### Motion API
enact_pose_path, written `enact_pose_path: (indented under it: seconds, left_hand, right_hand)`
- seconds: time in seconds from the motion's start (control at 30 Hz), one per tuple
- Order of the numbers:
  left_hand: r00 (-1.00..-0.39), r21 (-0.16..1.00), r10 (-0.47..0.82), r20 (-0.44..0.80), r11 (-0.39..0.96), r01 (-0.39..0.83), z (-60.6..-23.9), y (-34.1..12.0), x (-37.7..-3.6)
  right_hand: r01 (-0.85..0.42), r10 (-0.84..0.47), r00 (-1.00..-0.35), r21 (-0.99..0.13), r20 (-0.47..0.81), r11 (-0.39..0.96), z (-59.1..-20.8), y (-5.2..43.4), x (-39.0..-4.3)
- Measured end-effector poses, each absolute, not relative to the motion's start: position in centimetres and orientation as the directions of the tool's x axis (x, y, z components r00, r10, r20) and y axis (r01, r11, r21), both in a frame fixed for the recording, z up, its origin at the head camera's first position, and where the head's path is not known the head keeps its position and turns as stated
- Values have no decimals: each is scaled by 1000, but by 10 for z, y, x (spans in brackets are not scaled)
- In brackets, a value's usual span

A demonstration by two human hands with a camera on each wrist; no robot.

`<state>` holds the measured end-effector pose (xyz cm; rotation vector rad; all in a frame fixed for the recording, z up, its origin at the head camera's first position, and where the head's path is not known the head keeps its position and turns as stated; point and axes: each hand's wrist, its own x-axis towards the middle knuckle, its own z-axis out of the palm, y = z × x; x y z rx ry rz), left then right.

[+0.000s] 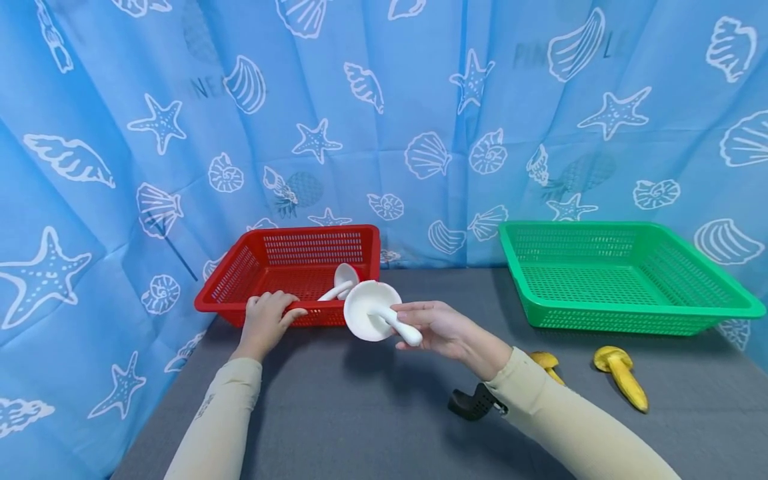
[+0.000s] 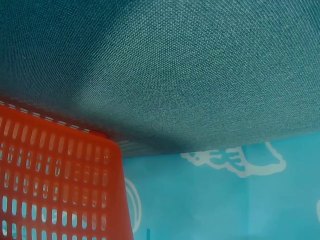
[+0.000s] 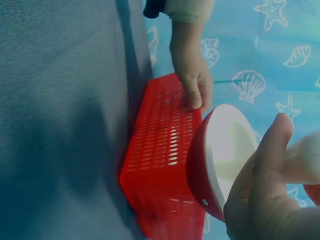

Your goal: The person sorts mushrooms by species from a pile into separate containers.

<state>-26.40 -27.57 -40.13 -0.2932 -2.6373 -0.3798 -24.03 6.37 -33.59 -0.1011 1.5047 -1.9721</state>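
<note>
My right hand (image 1: 441, 330) pinches the white stem of a red-capped toy mushroom (image 1: 363, 313), whose white underside faces the head camera. In the right wrist view its red cap (image 3: 199, 172) overlaps the red basket, and the thumb and fingers close round the stem. My left hand (image 1: 268, 323) grips the front rim of the red basket (image 1: 216, 300). Inside that basket, at the right end, lies another white-stemmed mushroom (image 1: 345, 275). The left wrist view shows the basket's slotted side (image 2: 60, 175), with no part of the hand visible.
A green basket (image 1: 636, 312) stands at the right rear. Two yellow mushrooms, one partly behind my right forearm (image 1: 543, 360) and one whole (image 1: 627, 380), lie before it on the grey tabletop (image 1: 336, 413). A blue shell-print curtain (image 1: 384, 127) hangs behind.
</note>
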Motion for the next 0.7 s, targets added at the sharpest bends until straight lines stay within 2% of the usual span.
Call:
enact_pose_path:
  seconds: [0.7]
  left_hand:
    - [-868,234,141,476,931,280,-401,-277,-264]
  right_hand:
    - [438,-514,-805,-881,-296,-179,-310,35,-258]
